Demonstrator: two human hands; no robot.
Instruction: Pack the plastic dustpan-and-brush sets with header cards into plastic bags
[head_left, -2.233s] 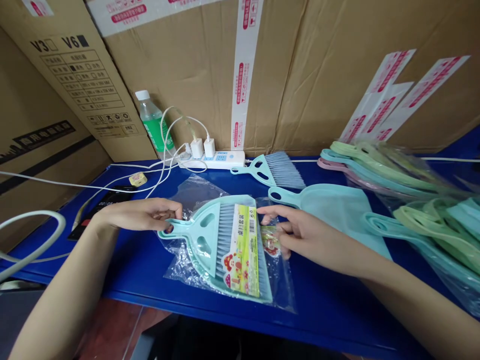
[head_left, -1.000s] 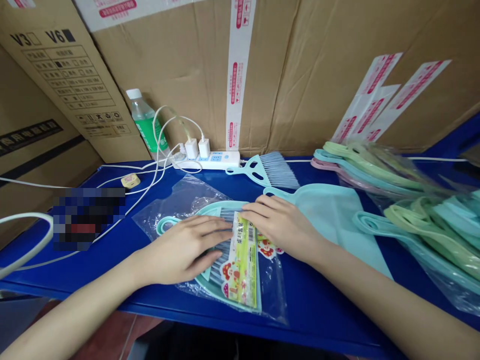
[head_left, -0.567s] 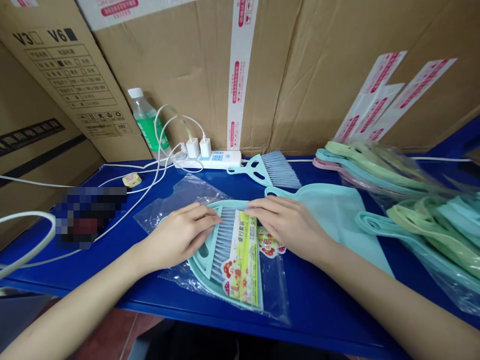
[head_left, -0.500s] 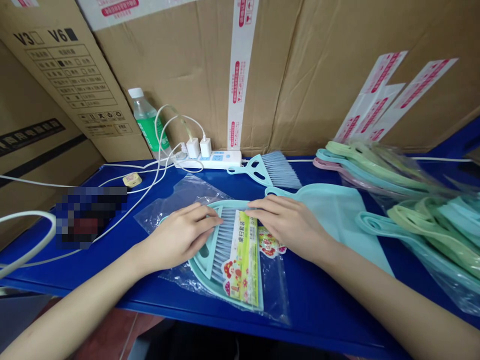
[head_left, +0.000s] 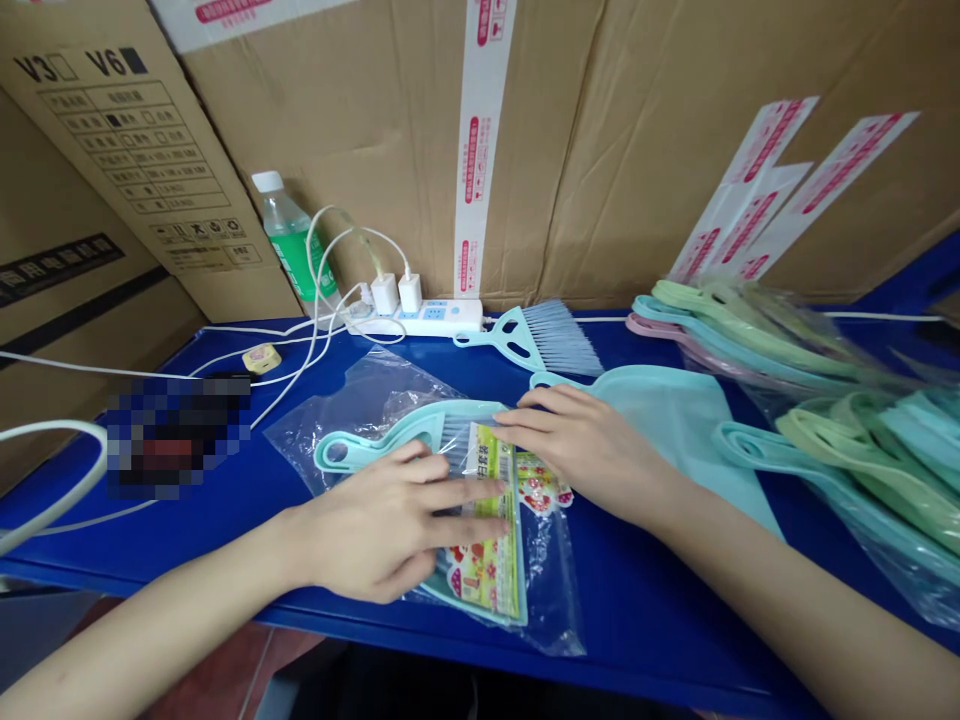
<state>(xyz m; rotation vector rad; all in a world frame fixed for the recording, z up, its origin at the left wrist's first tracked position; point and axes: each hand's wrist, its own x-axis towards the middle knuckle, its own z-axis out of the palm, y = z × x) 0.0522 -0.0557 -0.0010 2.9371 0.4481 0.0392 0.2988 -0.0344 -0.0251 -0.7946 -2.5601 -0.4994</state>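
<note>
A teal dustpan-and-brush set (head_left: 390, 440) lies inside a clear plastic bag (head_left: 360, 400) on the blue table (head_left: 645, 620), with a yellow-green paper label (head_left: 491, 540) on top. My left hand (head_left: 390, 520) lies flat across the brush and label, fingers stretched out to the right. My right hand (head_left: 577, 450) rests palm down on the right side of the bag, fingers spread toward the label's top edge. Neither hand grips anything.
A loose teal brush (head_left: 540, 340) and a bare teal dustpan (head_left: 667, 420) lie behind my right hand. Bagged sets (head_left: 825, 400) are piled at the right. A power strip (head_left: 420, 318) with chargers, white cables, a green bottle (head_left: 289, 240) and cardboard boxes (head_left: 615, 150) stand at the back.
My left hand slid right and toward me, from the brush handle onto the bristles and label. The set's handle now shows. My right hand stayed almost still.
</note>
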